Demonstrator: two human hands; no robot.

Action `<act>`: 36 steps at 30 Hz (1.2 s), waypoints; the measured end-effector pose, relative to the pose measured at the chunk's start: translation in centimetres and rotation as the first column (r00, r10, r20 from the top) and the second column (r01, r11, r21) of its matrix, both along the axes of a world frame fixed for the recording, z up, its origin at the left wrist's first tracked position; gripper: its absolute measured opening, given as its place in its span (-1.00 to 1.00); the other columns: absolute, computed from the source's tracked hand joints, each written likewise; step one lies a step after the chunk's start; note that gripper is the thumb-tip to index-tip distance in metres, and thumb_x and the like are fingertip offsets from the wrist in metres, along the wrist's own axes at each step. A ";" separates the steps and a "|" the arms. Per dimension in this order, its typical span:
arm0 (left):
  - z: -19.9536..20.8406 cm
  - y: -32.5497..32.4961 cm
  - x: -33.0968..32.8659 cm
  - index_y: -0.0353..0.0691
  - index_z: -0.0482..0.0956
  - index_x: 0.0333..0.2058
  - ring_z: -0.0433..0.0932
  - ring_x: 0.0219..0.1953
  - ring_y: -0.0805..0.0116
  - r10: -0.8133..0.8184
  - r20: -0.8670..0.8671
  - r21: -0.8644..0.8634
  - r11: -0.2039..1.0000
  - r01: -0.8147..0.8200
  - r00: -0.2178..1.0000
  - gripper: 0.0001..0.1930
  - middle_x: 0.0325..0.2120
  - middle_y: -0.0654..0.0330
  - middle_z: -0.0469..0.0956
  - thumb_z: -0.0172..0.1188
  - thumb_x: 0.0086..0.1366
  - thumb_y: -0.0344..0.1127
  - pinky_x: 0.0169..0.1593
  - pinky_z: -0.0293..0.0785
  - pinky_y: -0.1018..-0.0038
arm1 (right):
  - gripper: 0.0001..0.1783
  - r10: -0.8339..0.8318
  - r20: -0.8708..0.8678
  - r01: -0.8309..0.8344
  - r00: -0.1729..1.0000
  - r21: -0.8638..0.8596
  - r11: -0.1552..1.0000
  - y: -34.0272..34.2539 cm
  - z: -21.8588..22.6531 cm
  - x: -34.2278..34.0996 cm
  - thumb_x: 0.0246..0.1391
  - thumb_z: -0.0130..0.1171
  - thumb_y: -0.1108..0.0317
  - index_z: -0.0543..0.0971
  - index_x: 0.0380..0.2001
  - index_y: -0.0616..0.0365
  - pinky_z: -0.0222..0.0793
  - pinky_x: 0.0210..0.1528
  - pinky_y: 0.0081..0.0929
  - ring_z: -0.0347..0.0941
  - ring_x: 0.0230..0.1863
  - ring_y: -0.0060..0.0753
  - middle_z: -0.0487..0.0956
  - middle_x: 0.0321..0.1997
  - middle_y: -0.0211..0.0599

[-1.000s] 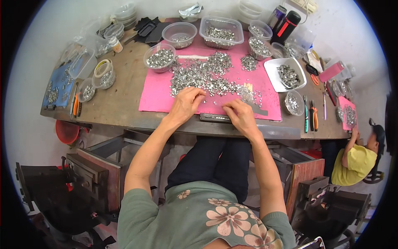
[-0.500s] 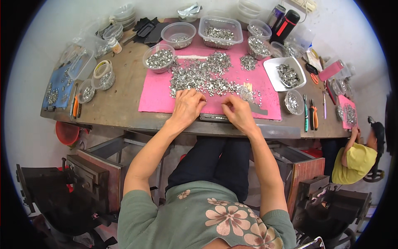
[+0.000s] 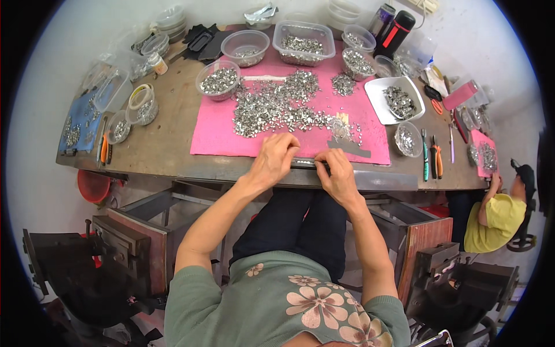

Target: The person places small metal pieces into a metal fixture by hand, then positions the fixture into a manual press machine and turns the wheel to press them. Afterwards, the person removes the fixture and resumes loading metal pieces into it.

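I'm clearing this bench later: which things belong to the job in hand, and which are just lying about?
Apparently in use, around left hand and right hand:
- small silvery metal pieces
- pink textured mat
- narrow dark metal bar

Seemingly just lying about:
- black cylindrical red-striped flask
- round red plastic basin

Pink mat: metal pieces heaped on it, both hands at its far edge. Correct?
Wrong edge: the head view shows the left hand and right hand at the near edge of the pink mat. The metal pieces are heaped on it, as you said.
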State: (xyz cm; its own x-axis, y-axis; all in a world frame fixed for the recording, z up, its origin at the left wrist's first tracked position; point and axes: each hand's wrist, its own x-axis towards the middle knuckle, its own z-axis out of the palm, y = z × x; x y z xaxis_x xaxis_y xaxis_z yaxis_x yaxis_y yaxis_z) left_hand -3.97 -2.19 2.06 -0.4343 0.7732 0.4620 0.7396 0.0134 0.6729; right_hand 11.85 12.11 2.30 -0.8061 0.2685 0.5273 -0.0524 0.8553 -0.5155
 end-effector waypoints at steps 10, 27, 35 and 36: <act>-0.9 0.7 2.9 -0.27 0.53 -0.28 0.50 -0.27 0.10 -0.048 -0.008 0.087 0.995 0.049 0.999 -0.92 -0.35 0.12 0.53 0.22 0.26 -0.48 -0.12 0.34 0.25 | -0.85 -0.021 -0.062 0.011 0.998 -0.152 0.988 0.6 0.3 0.5 0.04 0.29 0.57 0.65 -0.27 0.22 0.42 -0.17 -0.29 0.52 -0.25 -0.14 0.62 -0.33 -0.21; -1.2 0.9 3.3 -0.27 0.53 -0.29 0.52 -0.27 0.05 -0.011 -0.132 0.109 0.994 0.026 0.991 -0.87 -0.35 0.10 0.52 0.29 0.20 -0.50 -0.14 0.43 0.22 | -0.90 -0.137 -0.048 0.115 0.989 -0.313 0.943 1.3 0.4 -1.5 0.12 0.26 0.55 0.65 -0.26 0.27 0.49 -0.26 -0.45 0.59 -0.35 -0.28 0.64 -0.34 -0.18; -1.6 0.3 3.6 -0.26 0.61 -0.29 0.53 -0.21 0.04 0.042 -0.251 0.166 0.986 0.000 0.967 -0.83 -0.28 0.09 0.54 0.37 0.13 -0.47 -0.06 0.45 0.20 | -0.91 -0.037 0.007 0.037 0.999 -0.263 0.964 1.7 0.6 -3.4 0.13 0.26 0.51 0.65 -0.28 0.25 0.47 -0.28 -0.33 0.57 -0.35 -0.17 0.60 -0.36 -0.15; -1.7 0.2 3.6 -0.26 0.63 -0.28 0.53 -0.18 0.02 0.047 -0.257 0.157 0.988 -0.006 0.965 -0.82 -0.26 0.08 0.55 0.39 0.12 -0.46 -0.02 0.45 0.18 | -0.91 -0.034 0.005 0.034 0.999 -0.264 0.964 1.8 0.6 -4.0 0.13 0.26 0.51 0.65 -0.28 0.25 0.47 -0.28 -0.33 0.57 -0.35 -0.17 0.60 -0.36 -0.15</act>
State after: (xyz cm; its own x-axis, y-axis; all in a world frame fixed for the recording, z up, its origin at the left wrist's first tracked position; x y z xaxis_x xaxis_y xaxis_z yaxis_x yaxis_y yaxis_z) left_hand -0.36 -2.03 0.35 -0.3031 0.6738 0.6739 0.8896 -0.0535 0.4536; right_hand 7.89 13.87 2.93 -0.7943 0.4254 0.4339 -0.0254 0.6902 -0.7232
